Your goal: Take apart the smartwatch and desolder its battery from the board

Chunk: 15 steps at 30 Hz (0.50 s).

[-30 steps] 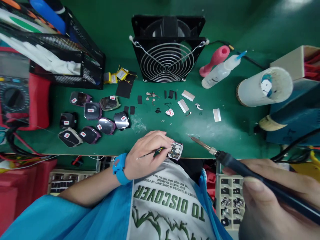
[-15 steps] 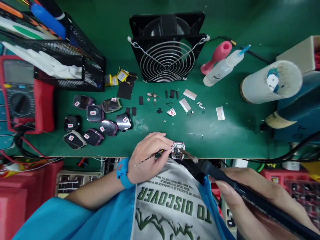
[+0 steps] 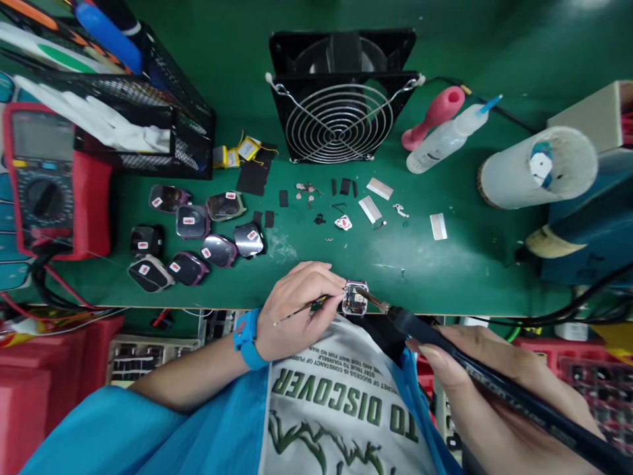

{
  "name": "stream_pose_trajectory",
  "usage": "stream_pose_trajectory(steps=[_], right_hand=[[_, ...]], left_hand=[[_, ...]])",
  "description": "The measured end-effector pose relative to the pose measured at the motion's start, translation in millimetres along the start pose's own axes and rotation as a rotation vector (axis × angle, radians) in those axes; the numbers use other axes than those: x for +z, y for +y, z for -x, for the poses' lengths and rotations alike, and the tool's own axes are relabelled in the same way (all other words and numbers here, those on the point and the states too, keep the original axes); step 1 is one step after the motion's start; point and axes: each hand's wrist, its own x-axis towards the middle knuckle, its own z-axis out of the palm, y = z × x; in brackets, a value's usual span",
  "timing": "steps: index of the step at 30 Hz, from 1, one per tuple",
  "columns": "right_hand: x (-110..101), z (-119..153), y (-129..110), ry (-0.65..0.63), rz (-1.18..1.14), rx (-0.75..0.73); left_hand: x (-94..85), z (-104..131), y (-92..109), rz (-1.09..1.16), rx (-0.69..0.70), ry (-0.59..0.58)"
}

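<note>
Square silver-rimmed open case [image 3: 355, 305]: one, at the green bench's [image 3: 469, 284] front edge, against the left fingertips [image 3: 336, 290].
Left hand [image 3: 299, 297]: pinched one slim dark tool [image 3: 297, 312].
Right hand [image 3: 487, 422]: gripped one black pen-shaped soldering iron [image 3: 415, 326].
Risk: slipping could have scorched circuitry.
Arrow-stickered dark-glass watches [image 3: 196, 216]: eight.

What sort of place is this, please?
Probably an electronics repair or assembly bench: the right hand holds a soldering iron at an open smartwatch case, with a multimeter on the left.
</note>
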Motion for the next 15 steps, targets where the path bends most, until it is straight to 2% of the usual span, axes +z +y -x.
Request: stream_pose_trajectory(steps=[7, 15], right_hand=[[-2, -2, -3, -0.021, 0.088, -0.051], [-14, -9, -16, -0.181, 0.238, -0.120]], left_hand=[[0.7, -1, 0, -0.004, 0.006, 0.001], [1.1, -1, -1, -0.010, 0.018, 0.003]])
